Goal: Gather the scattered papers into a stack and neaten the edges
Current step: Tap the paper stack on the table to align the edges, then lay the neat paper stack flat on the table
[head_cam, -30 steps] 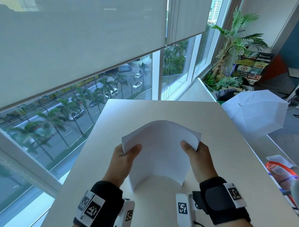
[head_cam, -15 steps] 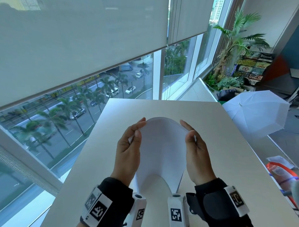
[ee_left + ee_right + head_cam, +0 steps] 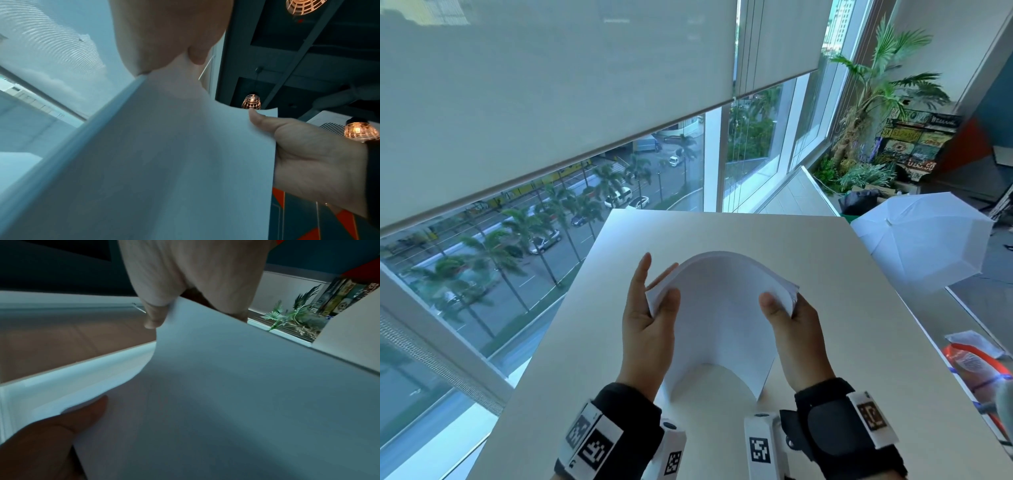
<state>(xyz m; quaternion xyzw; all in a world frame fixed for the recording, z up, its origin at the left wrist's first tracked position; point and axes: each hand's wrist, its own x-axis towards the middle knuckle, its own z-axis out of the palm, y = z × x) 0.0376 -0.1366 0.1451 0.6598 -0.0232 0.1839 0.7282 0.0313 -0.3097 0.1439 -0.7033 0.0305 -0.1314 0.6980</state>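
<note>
The person stands at the pale cream table [image 3: 859, 342] by the window and holds a thin stack of plain white paper sheets [image 3: 722, 308] upright on its lower short edge, which rests on the table just before the wrists. The stack bends away from the person into an arch, so I judge it light and very flexible; it will not stand without support.

The right hand [image 3: 796, 339] grasps the right upper corner, the thumb on the near face and the fingers behind. The left hand [image 3: 649, 329] pinches the left upper corner with the thumb in front, while its long fingers are stretched up along the side edge. At this left corner the sheets look a little fanned, so the edges are probably not yet even.

The paper seems smooth, and the sheets can slide over each other easily. This helps the tapping, but a loose grip may let them slip out. I think the best place to hold is the two long sides near the middle, lightly, so the stack straightens and the sheets can settle down. The corners can crease if they are squeezed hard.

Beside the table stands a white umbrella [image 3: 924, 240].
</note>
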